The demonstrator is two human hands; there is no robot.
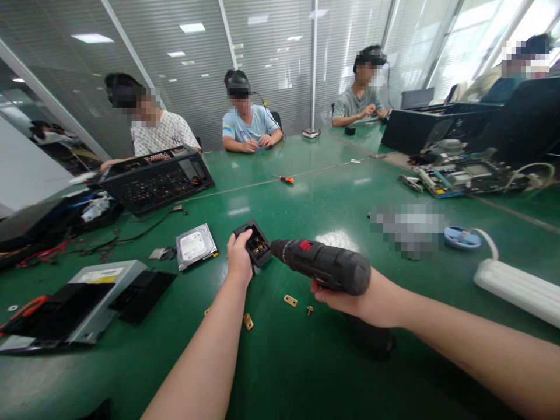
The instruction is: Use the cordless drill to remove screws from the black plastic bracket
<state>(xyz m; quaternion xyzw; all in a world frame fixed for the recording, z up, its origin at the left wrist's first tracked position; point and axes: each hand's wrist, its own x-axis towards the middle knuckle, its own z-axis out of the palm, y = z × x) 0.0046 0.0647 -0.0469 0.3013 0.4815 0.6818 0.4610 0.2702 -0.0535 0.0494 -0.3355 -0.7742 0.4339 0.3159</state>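
My left hand (240,258) is closed around the left side of a small black box-shaped housing (261,256) with brass-coloured fittings inside. My right hand (371,300) grips a black cordless drill (324,265) with a red switch on top. The drill's chuck points left, at the housing's right edge; whether its bit touches a fitting I cannot tell. Below the drill a brass plate with two holes (290,300) and a brass screw (310,311) lie on the green table (280,379). A second brass plate (248,321) lies beside my left forearm.
A hard drive (195,246) and a metal drive case (100,297) lie to the left. An orange screwdriver (286,179) is further back. A circuit board (464,175) and white power strip (520,289) are on the right. Several people sit around the table, near black computer cases (153,181).
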